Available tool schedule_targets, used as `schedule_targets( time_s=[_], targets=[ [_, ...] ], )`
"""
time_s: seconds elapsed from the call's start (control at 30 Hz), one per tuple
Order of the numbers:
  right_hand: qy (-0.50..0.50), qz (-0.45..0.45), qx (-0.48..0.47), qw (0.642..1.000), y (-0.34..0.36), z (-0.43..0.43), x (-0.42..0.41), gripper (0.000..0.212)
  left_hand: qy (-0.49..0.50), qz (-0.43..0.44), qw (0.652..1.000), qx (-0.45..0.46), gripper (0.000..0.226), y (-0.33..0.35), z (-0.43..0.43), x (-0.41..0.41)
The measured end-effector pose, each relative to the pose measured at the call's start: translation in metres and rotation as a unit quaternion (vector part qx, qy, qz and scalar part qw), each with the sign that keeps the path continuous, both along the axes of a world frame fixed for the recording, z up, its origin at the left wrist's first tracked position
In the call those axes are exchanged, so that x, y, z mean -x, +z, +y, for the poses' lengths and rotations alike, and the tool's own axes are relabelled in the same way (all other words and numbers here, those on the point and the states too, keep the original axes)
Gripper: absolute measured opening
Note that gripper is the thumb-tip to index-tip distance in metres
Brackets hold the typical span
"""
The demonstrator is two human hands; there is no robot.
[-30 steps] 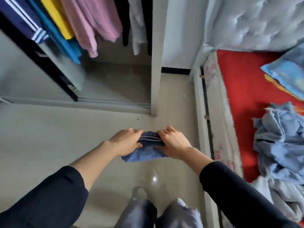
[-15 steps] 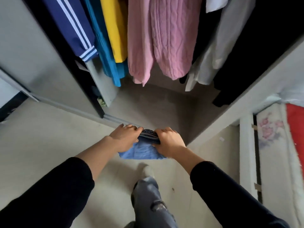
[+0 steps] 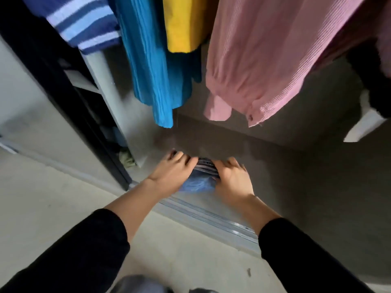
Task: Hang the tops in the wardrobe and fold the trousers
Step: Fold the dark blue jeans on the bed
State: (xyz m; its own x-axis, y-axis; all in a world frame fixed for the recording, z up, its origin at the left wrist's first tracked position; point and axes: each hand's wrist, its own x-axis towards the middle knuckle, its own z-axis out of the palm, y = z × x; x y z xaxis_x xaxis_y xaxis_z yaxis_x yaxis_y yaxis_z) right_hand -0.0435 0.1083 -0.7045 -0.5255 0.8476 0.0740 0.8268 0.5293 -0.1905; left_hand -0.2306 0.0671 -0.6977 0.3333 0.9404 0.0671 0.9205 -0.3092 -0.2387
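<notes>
Both hands, left hand (image 3: 172, 171) and right hand (image 3: 230, 177), have carried the folded trousers (image 3: 198, 182) over the wardrobe (image 3: 296, 170) floor, gripping its ends; tops (image 3: 264, 60) hang above; stowing remains.

Pale floor (image 3: 53, 208) beneath me; metal sliding track (image 3: 211, 218) at threshold; dim grey wardrobe interior (image 3: 317, 176); black door edge (image 3: 63, 92).

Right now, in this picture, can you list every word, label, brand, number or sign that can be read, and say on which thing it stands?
None: no readable text shows anywhere.
The folded blue denim trousers, held between the left hand and the right hand, show no label.
The hanging pink ribbed top, bright blue top, yellow top and blue-and-white striped top show no print or tag.
</notes>
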Motion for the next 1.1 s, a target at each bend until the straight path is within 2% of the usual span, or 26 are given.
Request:
schedule_targets(
  time_s=[0.13, 0.23, 0.33, 0.4, 0.47, 0.53, 0.63, 0.73, 0.8, 0.9, 1.03, 1.1],
  targets=[
    [0.028, 0.032, -0.132, 0.99, -0.069, 0.053, 0.036, 0.066, -0.022, -0.009, 0.988, -0.155, 0.058, -0.081, 0.048, 0.041],
    [0.037, 0.055, -0.197, 0.978, -0.124, 0.086, 0.06, 0.073, 0.013, 0.003, 0.982, -0.187, 0.058, -0.141, 0.082, 0.064],
    [0.06, 0.062, -0.18, 0.98, -0.199, 0.097, 0.069, 0.075, 0.016, -0.023, 0.983, -0.18, 0.069, -0.216, 0.091, 0.075],
    [0.093, 0.074, -0.116, 0.986, -0.25, 0.085, 0.063, 0.072, 0.009, -0.042, 0.99, -0.133, 0.086, -0.262, 0.076, 0.078],
    [0.11, 0.073, -0.054, 0.99, -0.281, 0.069, 0.053, 0.067, -0.006, -0.059, 0.995, -0.086, 0.084, -0.293, 0.056, 0.08],
    [0.101, 0.068, -0.009, 0.993, -0.286, 0.067, 0.05, 0.067, -0.011, -0.072, 0.994, -0.075, 0.075, -0.299, 0.05, 0.084],
    [0.104, 0.029, 0.027, 0.994, -0.27, 0.089, 0.059, 0.066, -0.002, -0.049, 0.996, -0.076, 0.073, -0.294, 0.072, 0.093],
    [0.084, -0.041, -0.002, 0.996, -0.261, 0.116, 0.081, 0.061, 0.029, -0.039, 0.994, -0.094, 0.071, -0.289, 0.109, 0.105],
    [0.044, -0.098, -0.06, 0.992, -0.258, 0.132, 0.101, 0.058, 0.058, -0.019, 0.991, -0.119, 0.063, -0.291, 0.132, 0.115],
    [-0.001, -0.11, -0.02, 0.994, -0.26, 0.156, 0.133, 0.062, 0.102, 0.019, 0.986, -0.13, 0.044, -0.291, 0.165, 0.128],
    [-0.01, -0.098, 0.008, 0.995, -0.279, 0.18, 0.154, 0.071, 0.185, -0.024, 0.982, -0.025, 0.059, -0.3, 0.199, 0.144],
    [-0.01, -0.105, 0.023, 0.994, -0.282, 0.193, 0.158, 0.077, 0.189, -0.045, 0.981, -0.024, 0.063, -0.304, 0.213, 0.147]
  ],
)
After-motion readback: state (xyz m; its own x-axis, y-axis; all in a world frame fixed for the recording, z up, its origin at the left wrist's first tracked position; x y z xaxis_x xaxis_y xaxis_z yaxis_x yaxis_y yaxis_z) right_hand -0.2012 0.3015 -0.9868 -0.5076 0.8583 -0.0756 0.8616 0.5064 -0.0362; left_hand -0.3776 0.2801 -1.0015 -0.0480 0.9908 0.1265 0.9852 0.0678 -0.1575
